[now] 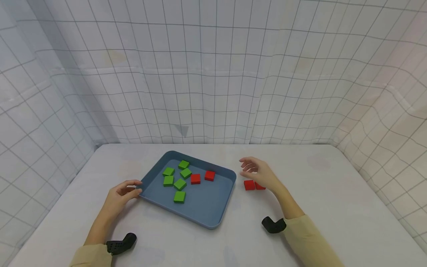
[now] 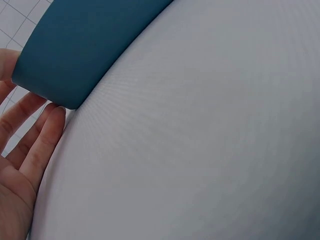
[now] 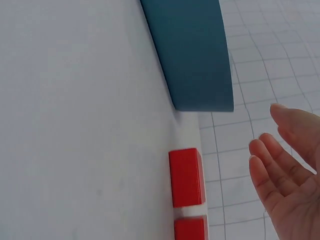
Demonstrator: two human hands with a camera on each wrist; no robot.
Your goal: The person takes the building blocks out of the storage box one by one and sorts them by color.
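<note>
A blue-grey tray [image 1: 207, 215] lies turned at an angle on the white table. Several green blocks [image 1: 179, 197] are spread over its left half, with two red blocks, one [image 1: 195, 179] near the middle and another [image 1: 209, 175] to its right. My left hand [image 1: 121, 196] holds the tray's left corner, thumb and fingers against its wall [image 2: 75, 60]. Beyond the tray's right edge, my right hand [image 1: 260, 173] hovers with loosely bent fingers and nothing in them. Below it on the table sit two more red blocks [image 1: 249, 185], one partly hidden by the hand and shown lower [image 3: 191, 229] in the right wrist view.
Black angled devices are worn at the left wrist [image 1: 121, 244] and the right wrist [image 1: 273, 225]. White curtains [image 1: 213, 81] with a dark grid hang behind the table and along both sides. The tabletop [image 1: 333, 193] extends around the tray.
</note>
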